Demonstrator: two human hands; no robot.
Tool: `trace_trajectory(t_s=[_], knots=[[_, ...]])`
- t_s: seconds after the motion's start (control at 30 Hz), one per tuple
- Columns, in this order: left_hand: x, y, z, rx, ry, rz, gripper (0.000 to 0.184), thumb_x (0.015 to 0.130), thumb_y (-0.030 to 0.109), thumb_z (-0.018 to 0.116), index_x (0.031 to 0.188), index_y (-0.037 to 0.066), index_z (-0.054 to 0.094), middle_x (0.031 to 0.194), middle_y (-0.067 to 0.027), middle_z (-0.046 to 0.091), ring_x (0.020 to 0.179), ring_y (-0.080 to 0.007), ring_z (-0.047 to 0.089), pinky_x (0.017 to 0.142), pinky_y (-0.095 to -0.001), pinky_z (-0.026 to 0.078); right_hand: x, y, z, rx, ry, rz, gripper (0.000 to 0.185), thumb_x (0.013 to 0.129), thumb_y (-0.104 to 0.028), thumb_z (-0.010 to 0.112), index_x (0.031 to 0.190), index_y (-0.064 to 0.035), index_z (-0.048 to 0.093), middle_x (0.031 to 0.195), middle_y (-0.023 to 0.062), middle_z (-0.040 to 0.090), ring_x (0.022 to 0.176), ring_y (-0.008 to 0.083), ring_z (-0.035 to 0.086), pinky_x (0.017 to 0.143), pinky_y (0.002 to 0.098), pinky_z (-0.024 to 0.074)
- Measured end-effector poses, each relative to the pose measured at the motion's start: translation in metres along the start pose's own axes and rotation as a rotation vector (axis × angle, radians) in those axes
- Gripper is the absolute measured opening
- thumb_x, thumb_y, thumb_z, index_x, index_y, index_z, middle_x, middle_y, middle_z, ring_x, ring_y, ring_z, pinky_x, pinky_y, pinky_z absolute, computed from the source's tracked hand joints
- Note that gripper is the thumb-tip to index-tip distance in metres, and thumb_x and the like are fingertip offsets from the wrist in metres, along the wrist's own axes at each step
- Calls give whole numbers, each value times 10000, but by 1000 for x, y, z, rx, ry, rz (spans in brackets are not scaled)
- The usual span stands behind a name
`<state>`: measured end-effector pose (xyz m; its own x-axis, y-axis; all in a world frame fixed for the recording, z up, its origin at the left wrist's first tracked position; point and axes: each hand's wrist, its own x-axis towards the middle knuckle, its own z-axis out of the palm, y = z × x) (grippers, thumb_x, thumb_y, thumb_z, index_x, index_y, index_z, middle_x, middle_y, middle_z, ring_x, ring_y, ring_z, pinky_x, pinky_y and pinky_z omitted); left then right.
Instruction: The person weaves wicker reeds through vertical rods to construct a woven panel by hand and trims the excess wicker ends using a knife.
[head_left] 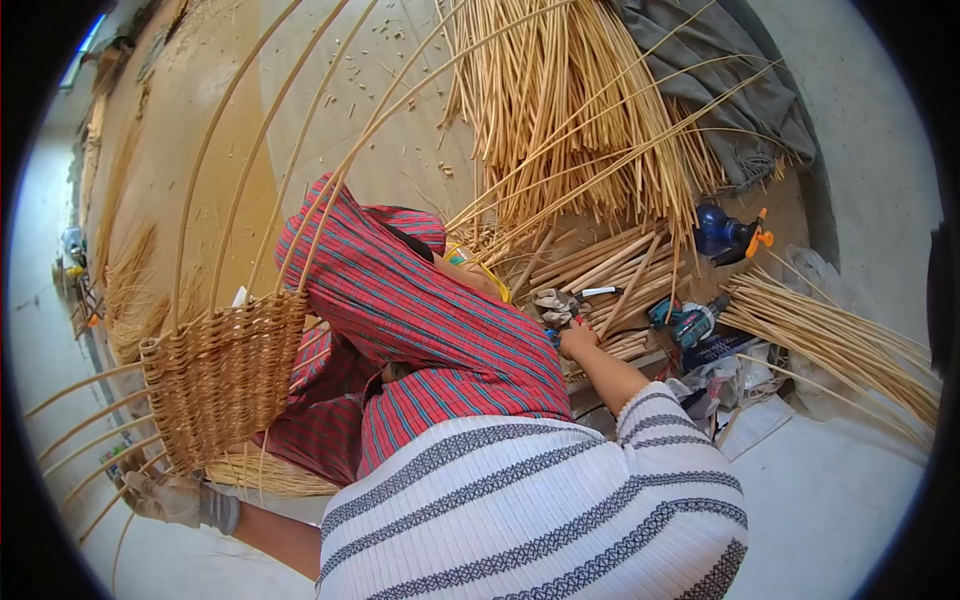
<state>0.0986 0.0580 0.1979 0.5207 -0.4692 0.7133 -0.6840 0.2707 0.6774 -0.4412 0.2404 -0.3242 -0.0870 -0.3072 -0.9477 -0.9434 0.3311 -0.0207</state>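
My left hand (172, 498), in a pale glove with a grey cuff, is closed at the lower corner of a partly woven wicker basket (222, 380). Long bare canes fan out from the basket's top and left side, and its right side rests by my leg. On the right, my bare right hand (578, 341) reaches down among tools and cane pieces, its fingers curled. Red and blue bits show at its fingertips, but what they belong to is unclear. Just beyond lie a crumpled glove (553, 303) and a white-handled tool (600, 291).
A big bundle of canes (560, 120) lies ahead beside a grey cloth (735, 110). To the right are a blue spray bottle (722, 232), a teal power drill (695, 322) and another cane bundle (830, 350). Small offcuts litter the floor (400, 110).
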Motion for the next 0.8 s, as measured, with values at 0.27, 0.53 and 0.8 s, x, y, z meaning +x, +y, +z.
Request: trace_trajectory(t_s=[0.27, 0.53, 0.8], knots=[[-24, 17, 19, 169, 266, 270, 431, 964, 130, 736, 1270, -76, 513, 1211, -244, 635, 1094, -336, 673, 968, -430, 586, 1, 34, -12, -307, 93, -13, 413, 939, -273, 645, 1334, -181, 723, 1520, 99, 579, 1329, 281, 597, 964, 420, 481], [-98, 40, 36, 596, 6, 412, 475, 1025, 171, 638, 1380, -28, 394, 1331, -231, 561, 1101, -341, 641, 997, -461, 550, -21, 47, -147, 1216, 41, -616, 352, 860, 37, 653, 1180, -99, 706, 940, -4, 712, 838, 153, 695, 795, 322, 580], [-202, 39, 62, -122, -680, 103, 354, 934, -44, 655, 1272, 37, 587, 1302, -175, 594, 1106, -309, 635, 998, -400, 512, -145, -55, -261, 1704, -151, -1066, 533, 858, 35, 605, 1376, -71, 541, 1294, 96, 641, 1182, 216, 648, 1020, 364, 529]])
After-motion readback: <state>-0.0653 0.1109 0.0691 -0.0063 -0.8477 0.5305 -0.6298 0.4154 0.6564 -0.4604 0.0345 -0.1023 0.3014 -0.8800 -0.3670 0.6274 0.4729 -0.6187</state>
